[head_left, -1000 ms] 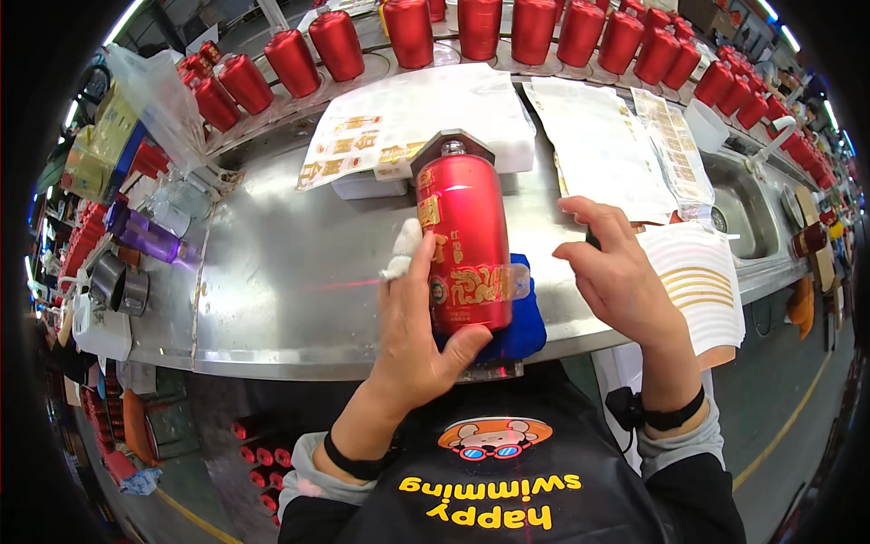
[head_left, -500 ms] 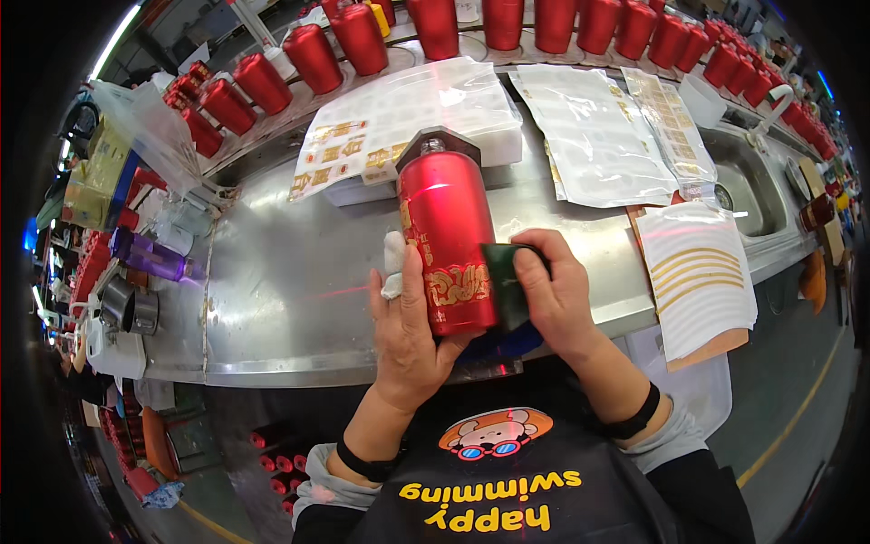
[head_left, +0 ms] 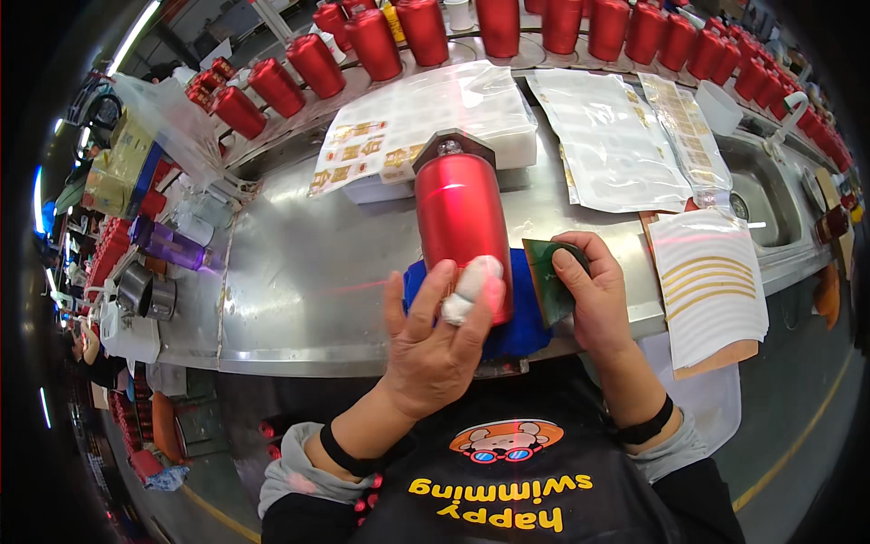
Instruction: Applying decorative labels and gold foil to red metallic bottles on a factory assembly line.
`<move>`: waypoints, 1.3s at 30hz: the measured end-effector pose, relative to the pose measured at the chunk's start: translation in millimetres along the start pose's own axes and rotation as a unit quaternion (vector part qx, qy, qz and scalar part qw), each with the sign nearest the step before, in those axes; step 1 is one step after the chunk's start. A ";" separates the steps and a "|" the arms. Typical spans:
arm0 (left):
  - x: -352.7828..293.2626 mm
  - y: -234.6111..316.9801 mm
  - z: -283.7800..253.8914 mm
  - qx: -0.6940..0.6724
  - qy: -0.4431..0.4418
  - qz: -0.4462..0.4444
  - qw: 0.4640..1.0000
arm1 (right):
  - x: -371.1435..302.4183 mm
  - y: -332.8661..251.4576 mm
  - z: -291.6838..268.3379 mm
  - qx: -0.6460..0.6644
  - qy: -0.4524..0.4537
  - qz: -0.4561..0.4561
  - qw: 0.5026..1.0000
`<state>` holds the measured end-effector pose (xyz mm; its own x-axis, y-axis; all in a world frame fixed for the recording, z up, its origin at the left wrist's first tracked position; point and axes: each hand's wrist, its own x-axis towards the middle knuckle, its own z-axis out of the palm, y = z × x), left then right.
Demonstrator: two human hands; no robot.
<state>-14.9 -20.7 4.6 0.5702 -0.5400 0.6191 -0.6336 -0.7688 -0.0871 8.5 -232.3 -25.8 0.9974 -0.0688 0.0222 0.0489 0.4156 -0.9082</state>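
A glossy red metal bottle [head_left: 462, 213] lies on a folded blue cloth [head_left: 526, 328], its neck end by a dark angular support [head_left: 480, 147]. My left hand [head_left: 430, 349] rests across the bottle's lower part, fingers spread apart; white wrapping [head_left: 473, 288] covers part of its fingers. To the right of the bottle, my right hand [head_left: 594, 295] pinches a flat dark green scraper [head_left: 546, 281] between thumb and fingers. The scraper stands apart from the bottle's side. Only plain red shows on the bottle's visible surface.
Behind the bottle, a sheet of gold stickers [head_left: 362, 140] covers a white block. More sticker sheets [head_left: 612, 145] and a stack of gold-striped white sheets [head_left: 711, 281] lie right, near a sink [head_left: 761, 199]. Several red bottles [head_left: 372, 45] line the far side. A purple bottle [head_left: 168, 243] is left.
The bottle has turned, so its gold pattern no longer shows. My left hand has moved from its left side onto its front. My right hand has drawn the scraper away to the right.
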 end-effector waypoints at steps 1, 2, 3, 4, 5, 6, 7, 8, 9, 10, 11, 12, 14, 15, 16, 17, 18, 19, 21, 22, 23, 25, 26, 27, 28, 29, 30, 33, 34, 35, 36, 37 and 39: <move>0.5 3.7 -0.1 -0.018 -0.019 0.000 1.000 | 1.5 -2.6 2.0 -0.001 -0.021 -0.015 1.000; 0.8 5.1 1.2 -0.015 -0.016 -0.005 1.000 | 2.9 -4.9 4.8 -0.008 -0.014 -0.009 1.000; -0.9 5.5 1.6 -0.046 -0.005 -0.004 0.999 | 5.7 -7.8 8.2 -0.042 -0.027 -0.003 0.999; -2.3 6.8 3.9 -0.074 -0.022 -0.011 0.997 | 8.0 -11.9 11.4 -0.074 -0.032 -0.002 0.997; -7.0 3.0 2.4 -0.109 -0.012 -0.008 0.994 | 10.6 -15.3 16.4 -0.079 -0.043 0.001 0.996; -11.1 1.6 2.6 -0.098 -0.004 0.005 0.995 | 12.6 -19.4 22.0 -0.185 -0.030 -0.054 0.981; -14.4 -0.8 4.4 -0.155 0.048 -0.082 0.983 | 13.6 -24.5 27.6 -0.278 -0.030 -0.129 0.951; -17.7 -2.3 5.9 -0.212 0.116 -0.145 0.959 | 15.7 -30.2 33.2 -0.288 -0.018 -0.108 0.951; -19.5 -7.8 8.3 -0.209 0.081 -0.170 0.960 | 14.6 -36.3 38.4 -0.420 -0.072 -0.316 0.848; -22.4 -10.6 8.2 -0.219 0.077 -0.203 0.951 | 17.4 -42.3 43.6 -0.534 -0.126 -0.475 0.688; -23.6 -14.4 8.1 -0.202 0.058 -0.191 0.959 | 13.8 -47.3 48.4 -0.503 -0.207 -0.498 0.675; -25.2 -17.3 6.6 -0.186 0.038 -0.182 0.965 | 8.6 -53.4 51.7 -0.453 -0.307 -0.462 0.698; -25.6 -19.8 4.2 -0.151 0.026 -0.167 0.974 | 14.5 -61.7 56.3 -0.330 -0.402 -0.327 0.789; -25.1 -20.3 2.7 -0.135 0.026 -0.147 0.979 | 18.1 -62.3 59.8 -0.372 -0.298 -0.267 0.837; -23.4 -20.3 2.5 -0.118 0.016 -0.132 0.984 | 23.1 -63.4 62.0 -0.399 -0.180 -0.202 0.876; -22.2 -20.6 2.3 -0.109 0.013 -0.114 0.987 | 25.1 -63.4 63.4 -0.414 -0.070 -0.234 0.877; -20.4 -21.5 3.3 -0.109 0.037 -0.102 0.988 | 27.0 -64.8 62.6 -0.490 -0.072 -0.291 0.818; -19.1 -21.5 4.5 -0.142 0.043 -0.125 0.981 | 28.0 -63.4 63.5 -0.415 -0.189 -0.277 0.846; -17.4 -20.8 7.5 -0.180 0.045 -0.151 0.971 | 28.8 -62.0 63.2 -0.343 -0.322 -0.256 0.844; -17.0 -20.8 8.5 -0.199 0.046 -0.178 0.963 | 29.0 -61.7 62.9 -0.365 -0.299 -0.223 0.853; -16.5 -21.7 9.3 -0.211 0.045 -0.189 0.958 | 30.4 -60.8 62.2 -0.422 -0.163 -0.304 0.839; -18.1 -23.6 6.9 -0.193 0.037 -0.186 0.963 | 29.5 -60.5 60.4 -0.522 -0.044 -0.365 0.769; -19.0 -24.5 4.9 -0.173 0.017 -0.168 0.970 | 27.9 -59.9 60.9 -0.431 -0.164 -0.360 0.811; -19.1 -25.5 3.9 -0.175 0.018 -0.172 0.969 | 27.2 -59.5 58.9 -0.429 -0.232 -0.289 0.824; -18.4 -26.5 4.2 -0.164 0.022 -0.146 0.975 | 26.4 -59.2 59.0 -0.390 -0.305 -0.252 0.831; -18.3 -26.8 3.9 -0.156 0.019 -0.136 0.978 | 27.4 -57.8 57.4 -0.418 -0.193 -0.193 0.866; -17.3 -26.1 5.0 -0.152 0.027 -0.121 0.981 | 28.7 -57.3 57.8 -0.351 -0.078 -0.149 0.921; -15.0 -25.2 9.7 -0.237 0.010 -0.235 0.943 | 29.7 -56.7 54.8 -0.431 -0.182 -0.267 0.842; -15.4 -25.2 10.2 -0.238 0.020 -0.232 0.943 | 31.2 -57.6 54.5 -0.388 -0.291 -0.271 0.831; -16.2 -25.6 10.9 -0.203 0.017 -0.207 0.957 | 31.7 -55.0 54.7 -0.416 -0.231 -0.226 0.850; -17.2 -26.0 11.2 -0.167 0.020 -0.183 0.969 | 34.9 -54.9 55.1 -0.419 -0.123 -0.219 0.873; -18.1 -26.5 11.1 -0.164 0.021 -0.184 0.969 | 33.8 -53.6 54.3 -0.425 -0.078 -0.248 0.867; -19.6 -27.3 9.4 -0.178 0.044 -0.170 0.968 | 32.3 -52.5 54.3 -0.326 -0.141 -0.190 0.915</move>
<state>-3.8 7.7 -12.5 0.7408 -0.2320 0.6304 -0.5659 -0.7212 0.3995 41.0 -207.0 45.3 0.8937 0.1790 0.4113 0.4442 -0.2257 -0.8670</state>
